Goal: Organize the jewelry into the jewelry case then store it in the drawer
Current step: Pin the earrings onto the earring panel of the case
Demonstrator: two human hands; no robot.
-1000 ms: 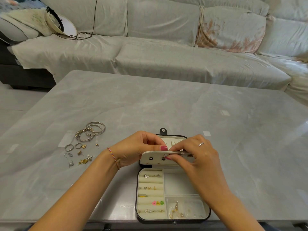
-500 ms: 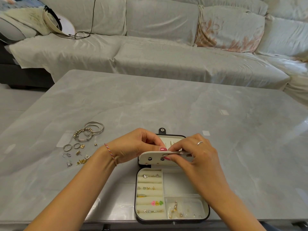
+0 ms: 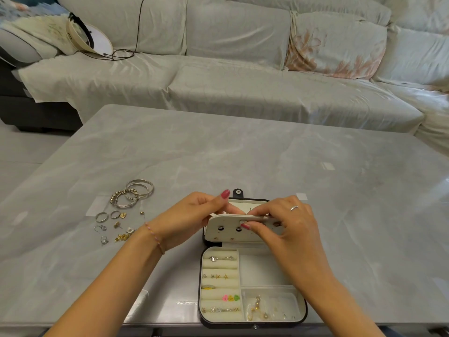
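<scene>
Here my jewelry case (image 3: 252, 288) lies open on the bench (image 3: 218, 154) at six o'clock. My left hand (image 3: 192, 220) pinches the top edge of its earring panel (image 3: 230, 229); my right hand (image 3: 286, 227) pinches a small earring (image 3: 243, 222) against the panel. Loose bangles (image 3: 136, 193) and rings (image 3: 107, 216) wait at nine o'clock of the case.

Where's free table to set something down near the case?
Bare: table right of the jewelry case, and the far half toward the sofa. Crowded: loose jewelry left of the case; both hands over its earring panel.
</scene>
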